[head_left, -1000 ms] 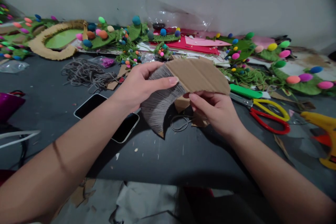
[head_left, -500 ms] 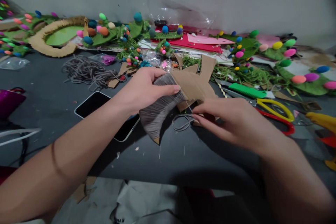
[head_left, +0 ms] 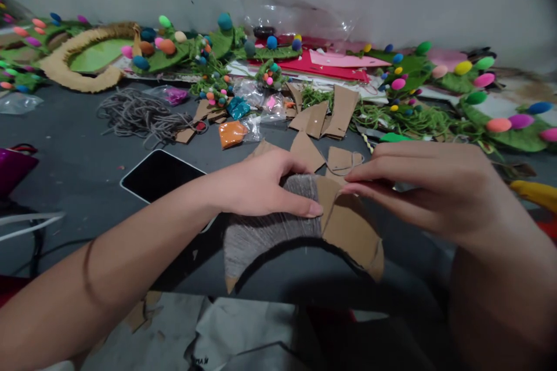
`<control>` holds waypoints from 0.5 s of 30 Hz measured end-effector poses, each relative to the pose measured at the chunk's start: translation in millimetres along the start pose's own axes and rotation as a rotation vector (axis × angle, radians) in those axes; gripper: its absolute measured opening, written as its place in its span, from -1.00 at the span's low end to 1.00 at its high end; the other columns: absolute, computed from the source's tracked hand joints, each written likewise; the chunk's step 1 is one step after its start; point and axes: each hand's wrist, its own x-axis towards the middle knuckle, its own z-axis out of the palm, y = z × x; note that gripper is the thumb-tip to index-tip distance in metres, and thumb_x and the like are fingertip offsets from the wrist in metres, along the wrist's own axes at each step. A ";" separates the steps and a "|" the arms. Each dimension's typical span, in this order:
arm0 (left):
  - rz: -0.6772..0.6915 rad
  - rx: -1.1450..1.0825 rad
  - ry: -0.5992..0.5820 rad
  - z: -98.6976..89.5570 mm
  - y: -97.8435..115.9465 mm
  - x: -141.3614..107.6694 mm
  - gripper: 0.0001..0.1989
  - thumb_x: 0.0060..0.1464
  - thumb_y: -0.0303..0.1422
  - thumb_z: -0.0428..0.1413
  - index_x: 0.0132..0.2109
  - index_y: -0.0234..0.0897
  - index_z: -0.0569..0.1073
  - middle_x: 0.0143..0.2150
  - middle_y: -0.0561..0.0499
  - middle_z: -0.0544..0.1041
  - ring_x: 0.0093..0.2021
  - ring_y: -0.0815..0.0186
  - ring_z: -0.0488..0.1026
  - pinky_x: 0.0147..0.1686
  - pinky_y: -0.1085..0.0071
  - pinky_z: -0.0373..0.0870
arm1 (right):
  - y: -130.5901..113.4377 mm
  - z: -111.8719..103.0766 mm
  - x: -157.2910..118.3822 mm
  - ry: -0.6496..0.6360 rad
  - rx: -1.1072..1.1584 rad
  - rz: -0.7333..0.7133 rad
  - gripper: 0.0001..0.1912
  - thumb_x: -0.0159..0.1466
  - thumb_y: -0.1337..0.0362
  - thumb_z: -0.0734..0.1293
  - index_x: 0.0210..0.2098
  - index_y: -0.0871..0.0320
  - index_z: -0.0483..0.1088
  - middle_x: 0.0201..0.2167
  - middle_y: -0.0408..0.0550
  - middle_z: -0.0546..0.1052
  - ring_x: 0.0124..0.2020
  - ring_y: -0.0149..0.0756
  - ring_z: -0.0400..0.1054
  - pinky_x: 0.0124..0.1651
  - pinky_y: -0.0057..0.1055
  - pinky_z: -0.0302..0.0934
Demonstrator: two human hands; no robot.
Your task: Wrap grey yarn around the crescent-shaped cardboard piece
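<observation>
A crescent of brown cardboard (head_left: 354,232) lies tilted between my hands, its left half covered in tight turns of grey yarn. My left hand (head_left: 270,185) grips the wrapped part, thumb on top near the edge of the winding and fingers behind. Bare cardboard shows at the left tip and over the right half. My right hand (head_left: 418,185) pinches the grey yarn (head_left: 354,163) between thumb and forefinger, above the bare half. A small loop of it trails beyond the fingertips, and a strand runs down to the cardboard.
Behind my left forearm lies a phone (head_left: 159,177). Farther back are a heap of grey cord (head_left: 139,116), cardboard scraps (head_left: 342,110), and an orange packet (head_left: 232,134). Green leaf garlands with colored balls (head_left: 174,55) and a tan curved ring (head_left: 52,69) line the wall.
The crescent has turned flatter and come nearer me, so its bare half now shows. My right hand has moved up and right with the yarn. My left hand keeps its grip.
</observation>
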 end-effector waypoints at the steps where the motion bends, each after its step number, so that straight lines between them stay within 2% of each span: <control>1: -0.011 0.004 -0.028 0.1 0.5 -0.4 -0.64 0.06 -0.09 0.27 -0.07 -0.19 0.60 -0.15 0.03 0.64 -0.13 0.17 0.57 -0.27 0.43 0.44 | 0.9 0.4 0.3 0.003 -0.003 0.003 -0.94 0.29 0.22 0.42 -0.29 0.05 0.51 -0.48 -0.15 0.48 -0.49 -0.40 0.31 -0.45 -0.40 0.09; 4: -0.013 -0.026 -0.085 1.6 1.7 -1.6 -0.59 0.06 -0.09 0.27 -0.02 -0.22 0.58 -0.17 0.02 0.63 -0.24 0.24 0.55 -0.36 0.46 0.39 | 3.3 2.7 1.7 0.014 -0.003 0.010 -0.91 0.31 0.22 0.40 -0.29 0.08 0.53 -0.45 -0.12 0.48 -0.49 -0.41 0.28 -0.46 -0.40 0.07; 11: 0.019 -0.079 -0.134 5.9 3.3 -1.3 -0.67 0.06 -0.14 0.28 -0.14 -0.28 0.58 -0.24 0.05 0.57 -0.30 0.34 0.43 -0.38 0.52 0.32 | 3.1 14.7 7.2 0.046 0.016 0.032 -0.88 0.31 0.23 0.40 -0.31 0.14 0.54 -0.48 -0.11 0.45 -0.47 -0.40 0.29 -0.44 -0.42 0.06; 15: 0.057 -0.067 -0.114 7.0 1.4 -0.5 -0.67 0.04 -0.17 0.30 -0.10 -0.26 0.59 -0.36 0.11 0.45 -0.43 0.43 0.26 -0.50 0.52 0.13 | 1.6 20.4 8.9 0.062 0.021 0.062 -0.86 0.32 0.23 0.39 -0.35 0.12 0.53 -0.51 -0.12 0.43 -0.47 -0.39 0.29 -0.44 -0.42 0.05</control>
